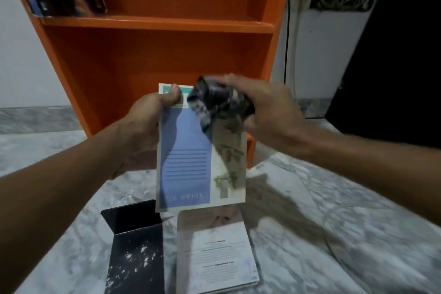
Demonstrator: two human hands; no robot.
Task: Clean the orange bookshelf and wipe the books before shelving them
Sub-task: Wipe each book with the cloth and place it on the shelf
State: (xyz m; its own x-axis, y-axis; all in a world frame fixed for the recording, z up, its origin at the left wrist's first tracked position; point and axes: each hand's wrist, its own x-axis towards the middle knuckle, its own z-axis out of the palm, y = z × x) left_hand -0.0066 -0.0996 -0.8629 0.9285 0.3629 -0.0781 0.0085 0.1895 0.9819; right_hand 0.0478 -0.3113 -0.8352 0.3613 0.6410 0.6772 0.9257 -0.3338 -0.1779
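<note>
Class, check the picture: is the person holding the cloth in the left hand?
No, the left hand grips the book, while the right hand holds the dark cloth against its cover.

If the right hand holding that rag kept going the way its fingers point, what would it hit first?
Probably the left hand, whose thumb pins the book's top edge just beyond the rag; blur leaves depth unsure.

Grey-white marble floor spreads below the fingers, white wall w/ grey marble skirting far left of them, black cable & black panel to their right, dim light.
</note>
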